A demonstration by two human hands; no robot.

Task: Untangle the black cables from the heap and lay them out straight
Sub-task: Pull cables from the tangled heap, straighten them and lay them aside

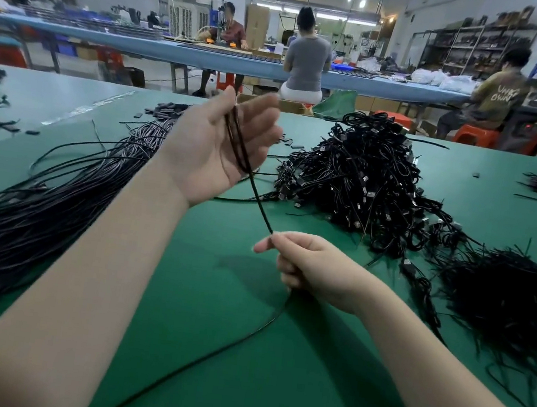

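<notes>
the black cable [206,354] trails nearest the camera, curving over the green table [305,379] toward the bottom edge of the view. it rises into the right hand [307,264], whose curled fingers close round it, thumb and forefinger pinching it at the top of the fist. from that pinch it runs taut, up and to the left, into the left hand [219,149], raised palm up with fingers loosely bent; several strands lie across the palm, and whether the thumb clamps them i cannot tell.

beyond the hands, the tangled heap [356,177] sits to the right with connectors showing in it, a looser dark pile [513,304] beside it. at left lies the straightened bundle [38,207], cables running roughly parallel.

the step looks like drawing one cable straight between the hands. doing it well probably means keeping the right pinch light enough to slide, holding steady tension, then laying the cable alongside the left bundle, ends aligned, without dragging it through the heap.
</notes>
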